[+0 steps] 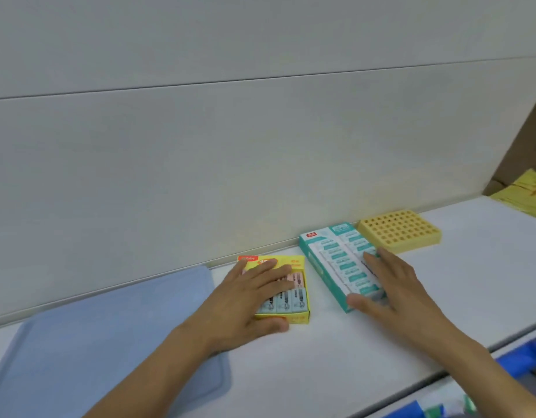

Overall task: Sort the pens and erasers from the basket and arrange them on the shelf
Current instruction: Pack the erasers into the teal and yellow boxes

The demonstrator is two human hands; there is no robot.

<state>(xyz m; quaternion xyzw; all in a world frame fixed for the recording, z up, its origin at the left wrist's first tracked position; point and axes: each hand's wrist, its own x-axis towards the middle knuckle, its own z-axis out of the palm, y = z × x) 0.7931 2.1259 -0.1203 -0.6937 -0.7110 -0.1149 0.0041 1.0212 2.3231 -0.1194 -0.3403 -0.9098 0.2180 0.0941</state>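
Head view: both hands settle two eraser boxes onto the white shelf [336,351].

The left hand [248,297] lies over the yellow eraser box [293,297], fingers spread across its top and thumb at its near edge; it looks like a loose hold, though whether it truly grips cannot be told. The right hand [390,285] rests with straight fingers on the long teal eraser box [333,260], thumb at its near corner, seemingly nudging it into line. A yellow pen holder [402,230] sits just behind, against the wall, its holes apparently empty. A blue tray [94,342] lies to the left. Judging from this, erasers are nearly placed; no pens appear on the shelf, and the basket itself cannot be clearly made out.
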